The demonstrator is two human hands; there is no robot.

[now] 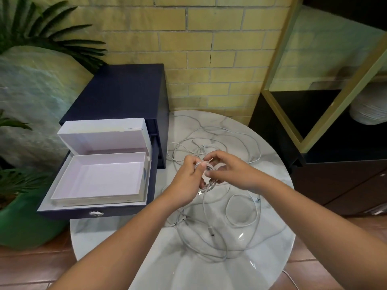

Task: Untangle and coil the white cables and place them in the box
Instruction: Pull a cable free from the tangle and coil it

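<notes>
**Q:** What does the head camera see?

**A:** Two bare forearms reach out over a round, marble-patterned table [209,275]. A loose tangle of white cables [211,230] sprawls across most of its top in overlapping loops.

**Q:** What are the hands doing?

**A:** They meet just above the middle of the tangle. The left hand [188,177] has its fingers curled round a small bundle [206,167] of cable and grips it. The right hand [229,170] meets the same bundle from the other side, pinching a strand between thumb and forefinger. A short end with a plug [200,193] hangs just below the left hand. More strands trail from the bundle down to the tabletop.

**Q:** Where is the box?

**A:** It is left of the table. The white box [109,159] sits open in the pulled-out drawer [94,213] of a dark blue cabinet [125,91]. Its lid [104,139] stands tilted behind it, against the cabinet front. The pale floor of the box faces up. The cables are to its right, on the table and in the hands.

**Q:** What surrounds all this?

**A:** A yellow brick wall [209,49] runs behind. A leafy plant [41,28] in a green pot [25,222] stands at the far left. A dark shelf unit [293,122] with a gold-coloured frame stands at the right.
</notes>
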